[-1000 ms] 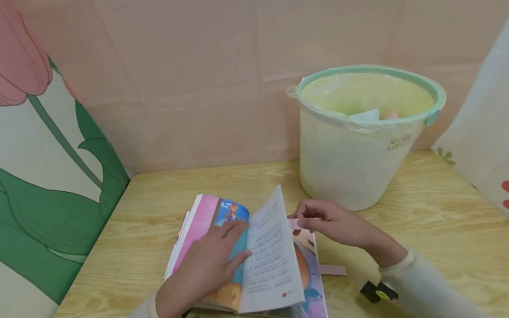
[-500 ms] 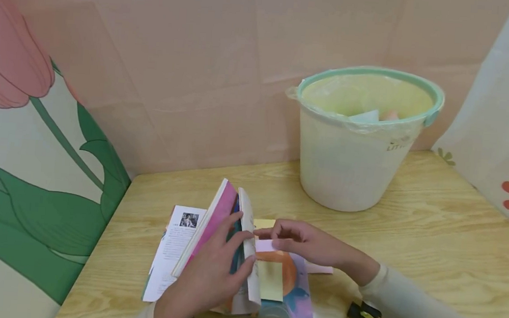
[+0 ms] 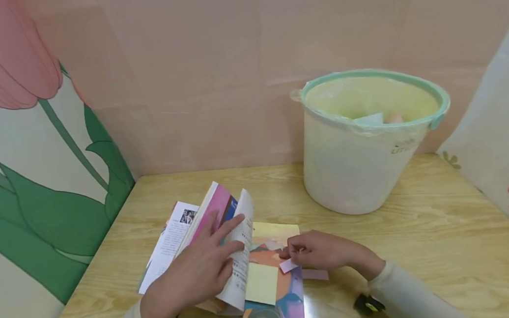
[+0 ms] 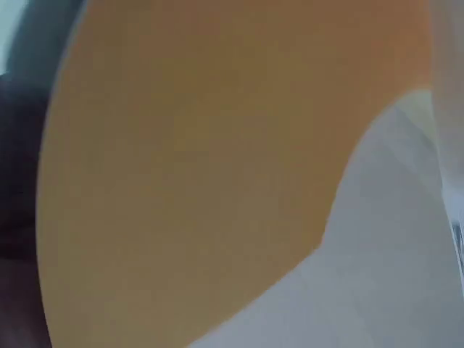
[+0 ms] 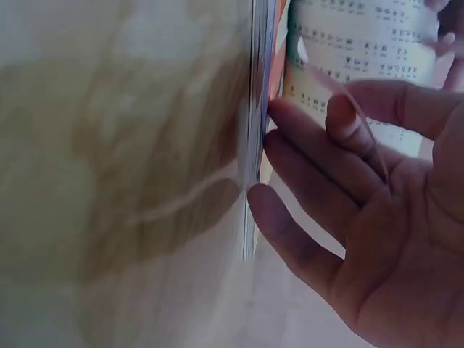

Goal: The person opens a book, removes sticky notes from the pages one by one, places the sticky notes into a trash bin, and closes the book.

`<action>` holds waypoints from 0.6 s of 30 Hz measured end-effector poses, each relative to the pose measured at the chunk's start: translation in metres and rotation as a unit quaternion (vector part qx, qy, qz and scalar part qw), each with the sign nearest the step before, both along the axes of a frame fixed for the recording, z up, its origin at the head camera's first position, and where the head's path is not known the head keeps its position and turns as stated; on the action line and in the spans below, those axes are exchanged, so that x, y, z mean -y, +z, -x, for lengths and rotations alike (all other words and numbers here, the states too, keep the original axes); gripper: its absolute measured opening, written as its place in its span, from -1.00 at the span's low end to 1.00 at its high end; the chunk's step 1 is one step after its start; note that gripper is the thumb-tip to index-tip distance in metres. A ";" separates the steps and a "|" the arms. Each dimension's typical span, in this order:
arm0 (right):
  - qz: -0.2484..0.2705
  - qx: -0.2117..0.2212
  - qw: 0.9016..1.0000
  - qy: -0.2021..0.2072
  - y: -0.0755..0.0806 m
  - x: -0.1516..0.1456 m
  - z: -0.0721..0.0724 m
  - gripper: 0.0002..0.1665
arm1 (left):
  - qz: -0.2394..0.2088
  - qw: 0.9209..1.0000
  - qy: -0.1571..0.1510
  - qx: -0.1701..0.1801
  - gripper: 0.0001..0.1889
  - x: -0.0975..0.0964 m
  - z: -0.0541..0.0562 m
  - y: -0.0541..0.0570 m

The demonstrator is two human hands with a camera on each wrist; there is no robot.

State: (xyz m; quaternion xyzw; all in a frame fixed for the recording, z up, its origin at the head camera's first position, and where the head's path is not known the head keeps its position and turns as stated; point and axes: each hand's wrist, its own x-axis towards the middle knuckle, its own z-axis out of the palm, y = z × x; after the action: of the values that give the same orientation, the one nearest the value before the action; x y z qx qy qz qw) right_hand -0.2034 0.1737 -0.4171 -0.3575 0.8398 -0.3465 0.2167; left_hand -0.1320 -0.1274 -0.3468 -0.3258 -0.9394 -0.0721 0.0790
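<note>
A picture book lies spread on the table, its middle pages (image 3: 215,210) lifted. My left hand (image 3: 195,268) lies across these pages, fingers spread, fingertips on a white printed page (image 3: 239,276). A large orange patch (image 4: 203,159) of a page fills most of the left wrist view. Over the colourful cover's inner side (image 3: 291,315), my right hand (image 3: 319,250) pinches a pink paper strip (image 3: 288,266) between thumb and index finger. That strip (image 5: 330,82) curves across the palm in the right wrist view, the other fingers touching the book's edge. A yellow sticky note (image 3: 261,283) sits on the cover.
Another pink strip (image 3: 316,274) sticks out past the book's right edge. Behind stands a lined white bucket (image 3: 347,170) with a green rim and paper inside. A black strap device (image 3: 368,304) is at the right sleeve. Fabric walls border the table.
The left hand has tipped the page block leftwards, baring the cover and the yellow note. The right hand has come left, then down and slightly right, with the pink strip.
</note>
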 end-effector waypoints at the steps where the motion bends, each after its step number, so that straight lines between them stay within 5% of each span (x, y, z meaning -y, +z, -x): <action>1: -0.006 -0.001 1.000 0.002 0.001 -0.002 0.000 -0.74 | 0.022 1.000 -0.006 -0.022 -0.65 0.001 0.001 0.000; 6: -0.038 0.005 0.999 -0.010 0.005 -0.011 0.000 -0.74 | 0.109 0.992 -0.005 -0.065 -0.60 0.003 0.003 -0.003; 10: -0.054 0.005 0.998 -0.025 0.007 -0.015 0.000 -0.73 | 0.140 0.988 0.051 -0.043 -0.64 0.001 0.002 -0.003; 14: -0.063 -0.010 0.997 -0.033 0.010 -0.015 0.002 -0.75 | 0.172 0.977 0.125 -0.027 -0.37 0.001 0.006 -0.005; 18: -0.072 -0.015 0.995 -0.066 0.010 -0.015 0.007 -0.73 | 0.134 0.980 0.145 0.024 -0.31 0.004 0.017 -0.017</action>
State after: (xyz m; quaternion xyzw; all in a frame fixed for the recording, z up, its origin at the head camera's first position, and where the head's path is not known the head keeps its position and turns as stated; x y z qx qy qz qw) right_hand -0.2108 0.1890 -0.4070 -0.2897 0.8876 -0.2932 0.2056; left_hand -0.1486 -0.1310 -0.3636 -0.1915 -0.9795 0.0588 0.0214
